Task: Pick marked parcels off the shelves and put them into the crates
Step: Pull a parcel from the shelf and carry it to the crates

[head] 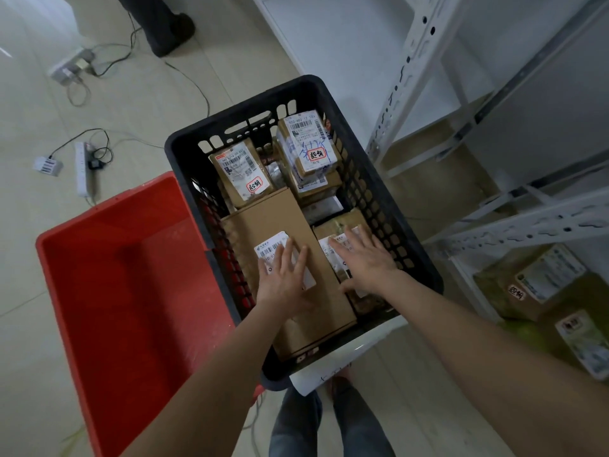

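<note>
Working inside black slotted plastic crate [184, 143], both hands down among the parcels. Pressing w/ left hand [283, 282] flat on long brown cardboard box w/ white barcode label [273, 216]: fingers straight, spread, curled round nothing. Same w/ right hand [365, 262], laid flat on smaller brown taped parcel w/ white label [333, 227] in near-right corner, thumb out toward the box; no grip there either. Prob. settling and packing, not lifting.

Lies lengthwise along crate, that box: near end by near rim, far end up against small brown parcel w/ red-bordered mark [242, 174]. Sits right under left palm, so nearer to left; corner parcel nearer to right.

Little slack inside: right wall close, stacked labelled parcels [308, 143] at far end. Open room to left over red plastic crate [131, 258], touching black one.

For next pick, prob. reach right & low: brown marked parcel [540, 285] on bottom tier of white metal shelving [405, 80], near right forearm. Mind the shelf rail above it.
</note>
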`<act>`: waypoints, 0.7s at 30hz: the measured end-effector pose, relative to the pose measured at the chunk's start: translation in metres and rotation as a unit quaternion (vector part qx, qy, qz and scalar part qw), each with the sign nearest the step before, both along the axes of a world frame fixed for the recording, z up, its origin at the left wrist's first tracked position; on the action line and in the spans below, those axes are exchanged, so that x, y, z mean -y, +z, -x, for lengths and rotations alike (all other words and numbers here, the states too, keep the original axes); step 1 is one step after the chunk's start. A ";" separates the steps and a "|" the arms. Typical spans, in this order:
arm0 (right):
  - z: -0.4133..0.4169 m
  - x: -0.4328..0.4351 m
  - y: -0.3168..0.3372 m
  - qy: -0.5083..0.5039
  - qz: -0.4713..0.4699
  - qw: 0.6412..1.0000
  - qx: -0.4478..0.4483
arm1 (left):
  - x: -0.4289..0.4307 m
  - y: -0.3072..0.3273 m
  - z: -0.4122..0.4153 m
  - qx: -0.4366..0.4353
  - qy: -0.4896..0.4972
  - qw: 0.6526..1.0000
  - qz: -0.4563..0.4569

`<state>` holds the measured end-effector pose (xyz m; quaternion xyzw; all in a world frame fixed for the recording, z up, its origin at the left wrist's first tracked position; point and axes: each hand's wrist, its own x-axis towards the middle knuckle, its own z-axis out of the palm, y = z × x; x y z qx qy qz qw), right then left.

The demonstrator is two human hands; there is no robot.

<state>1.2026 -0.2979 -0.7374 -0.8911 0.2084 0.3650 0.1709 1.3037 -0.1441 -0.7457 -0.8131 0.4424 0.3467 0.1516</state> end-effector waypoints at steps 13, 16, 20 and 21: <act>0.001 -0.010 -0.007 -0.034 0.003 0.999 -0.017 | -0.004 -0.002 0.003 0.018 0.014 0.999 -0.040; 0.007 -0.011 0.005 -0.054 0.012 0.998 -0.005 | -0.002 0.009 0.003 0.025 0.008 0.999 -0.038; 0.018 -0.009 0.029 -0.113 0.024 0.993 0.033 | 0.005 0.037 0.000 0.018 -0.003 1.000 -0.021; 0.021 -0.009 0.035 -0.124 0.030 0.991 0.043 | 0.010 0.046 -0.001 0.015 -0.010 1.000 -0.012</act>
